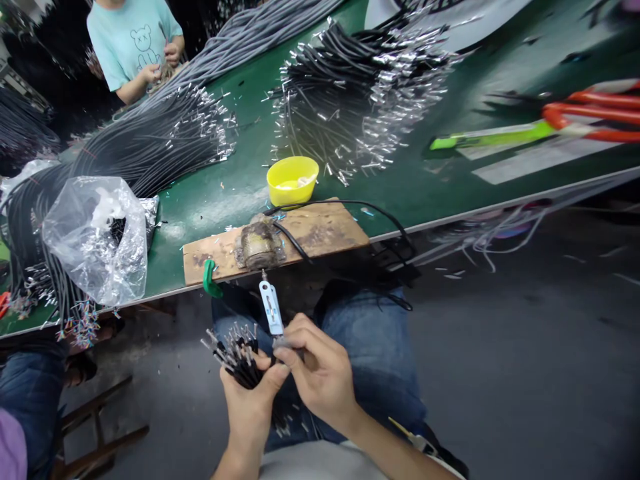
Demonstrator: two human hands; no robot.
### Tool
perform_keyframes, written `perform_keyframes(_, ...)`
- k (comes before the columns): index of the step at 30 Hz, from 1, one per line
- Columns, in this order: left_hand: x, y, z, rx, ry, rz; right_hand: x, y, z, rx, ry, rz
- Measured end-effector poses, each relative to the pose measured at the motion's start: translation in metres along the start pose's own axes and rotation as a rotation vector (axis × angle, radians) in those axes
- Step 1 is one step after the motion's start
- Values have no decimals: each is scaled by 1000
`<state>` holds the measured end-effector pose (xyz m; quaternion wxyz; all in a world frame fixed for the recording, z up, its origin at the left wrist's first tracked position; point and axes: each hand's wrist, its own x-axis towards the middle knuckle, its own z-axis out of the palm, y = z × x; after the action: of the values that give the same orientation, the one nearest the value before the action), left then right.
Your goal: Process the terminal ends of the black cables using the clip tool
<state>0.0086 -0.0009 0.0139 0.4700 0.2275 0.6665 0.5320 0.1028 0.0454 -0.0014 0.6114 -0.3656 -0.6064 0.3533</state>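
My left hand (246,407) is closed around a bundle of black cables (239,357), whose silvery ends fan out above the thumb. Close beside it, my right hand (323,377) has its fingers pinched together over a small greyish piece, too blurred and covered to name. Just above those fingertips is a light-blue plastic tool (271,307) with a slotted middle, its upper end lined up with a metal shaft. The shaft comes from a worn cylindrical motor (259,245) fixed on a wooden board (327,227) at the table edge. Whether my right fingers touch the tool, I cannot tell.
A yellow bowl (293,183) stands behind the board, and a green clamp (211,279) grips its left part. Cable bundles (165,137) and foil-ended cables (350,93) cover the green table (240,180). Left lies a plastic bag (100,233); right, orange-handled pliers (590,113). A co-worker (137,50) sits opposite.
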Motion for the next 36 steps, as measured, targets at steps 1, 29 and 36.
perform_keyframes(1, 0, -1, 0, -3, -13, -24, 1, 2, -2, -32, -6, -93)
perform_keyframes(29, 19, -7, -16, -78, -191, -169, 28, 8, -18, 387, -445, 332)
perform_keyframes(36, 9, 8, -18, 89, -9, 178, 63, 17, -9, 471, -205, 658)
